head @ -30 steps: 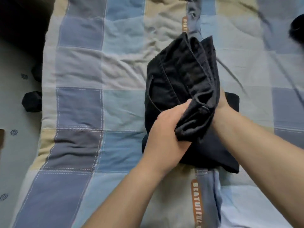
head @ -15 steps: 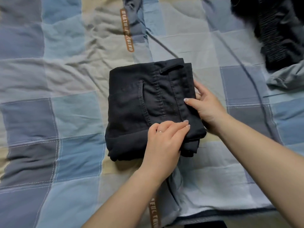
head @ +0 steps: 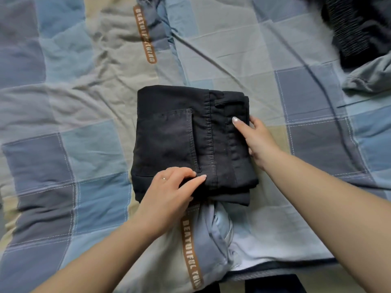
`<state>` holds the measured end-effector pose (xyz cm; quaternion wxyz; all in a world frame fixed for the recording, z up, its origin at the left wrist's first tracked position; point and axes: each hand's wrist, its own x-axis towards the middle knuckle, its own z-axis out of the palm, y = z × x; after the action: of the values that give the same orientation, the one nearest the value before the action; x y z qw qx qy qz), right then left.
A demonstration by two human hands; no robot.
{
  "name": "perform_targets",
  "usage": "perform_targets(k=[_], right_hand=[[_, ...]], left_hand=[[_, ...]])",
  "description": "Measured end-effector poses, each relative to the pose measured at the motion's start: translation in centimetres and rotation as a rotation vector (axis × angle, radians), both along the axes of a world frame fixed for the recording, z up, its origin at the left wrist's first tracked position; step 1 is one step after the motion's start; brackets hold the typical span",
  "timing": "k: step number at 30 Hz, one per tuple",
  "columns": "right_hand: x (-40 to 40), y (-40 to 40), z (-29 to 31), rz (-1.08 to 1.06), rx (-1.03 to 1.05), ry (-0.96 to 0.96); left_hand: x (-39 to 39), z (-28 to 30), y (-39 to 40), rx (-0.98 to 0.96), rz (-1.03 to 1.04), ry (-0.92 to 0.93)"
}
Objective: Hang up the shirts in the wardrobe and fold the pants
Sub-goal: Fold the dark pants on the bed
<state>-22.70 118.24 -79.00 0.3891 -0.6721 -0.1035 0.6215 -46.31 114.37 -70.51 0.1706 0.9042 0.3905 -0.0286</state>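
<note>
Folded black pants (head: 190, 142) lie mid-bed on checked quilt (head: 63, 155), long axis running near edge to far. Left hand (head: 169, 195) pinches near edge; right hand (head: 257, 138) grips right side. Both equally close.

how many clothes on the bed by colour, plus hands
Black folded pants: 1
Black ribbed garment, top right: 1
Grey garment, right edge: 1
Hands, left hand and right hand, both on the pants: 2
Total: 3 garments, 2 hands
</note>
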Motion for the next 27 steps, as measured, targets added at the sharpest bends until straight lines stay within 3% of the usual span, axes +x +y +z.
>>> perform_targets(k=[4,6,10,12,14,16,18,20,22,24,27], right_hand=[[-0.5,2.0,1.5,-0.09,0.109,-0.314],[0.0,1.8,1.3,-0.164,0.131,-0.372],[0.8,-0.5,-0.5,-0.072,-0.115,-0.229],[1.2,-0.1,-0.2,-0.025,-0.109,-0.343],[1.1,1.3,1.2,0.101,0.016,-0.677],[0.1,2.9,3.0,0.31,0.3,-0.993],[-2.4,4.1,4.0,0.578,0.547,-1.157],[-5.0,5.0,3.9,0.828,0.641,-1.186],[-6.4,5.6,2.3,1.08,0.587,-1.233],[-5.0,6.2,0.1,1.24,0.407,-1.31],[-0.5,7.3,-1.7,1.216,-0.025,-1.287]], left_hand=[[0.1,0.0,0.5,0.027,-0.038,-0.229],[0.1,-0.3,0.6,0.015,-0.046,-0.291],[-0.2,-1.5,-0.2,-0.09,-0.159,-0.163],[-0.1,-1.5,0.2,-0.122,-0.179,-0.164],[-0.3,-1.3,0.8,-0.132,-0.148,-0.21],[-0.5,-0.9,1.5,-0.089,-0.08,-0.254],[-0.4,-0.9,2.2,-0.019,0.012,-0.25],[0.4,-1.4,3.3,0.025,0.112,-0.129],[1.1,-2.5,4.4,-0.003,0.179,0.097],[0.8,-4.1,4.5,-0.055,0.246,0.286],[-1.8,-5.7,2.6,-0.113,0.365,0.368]])
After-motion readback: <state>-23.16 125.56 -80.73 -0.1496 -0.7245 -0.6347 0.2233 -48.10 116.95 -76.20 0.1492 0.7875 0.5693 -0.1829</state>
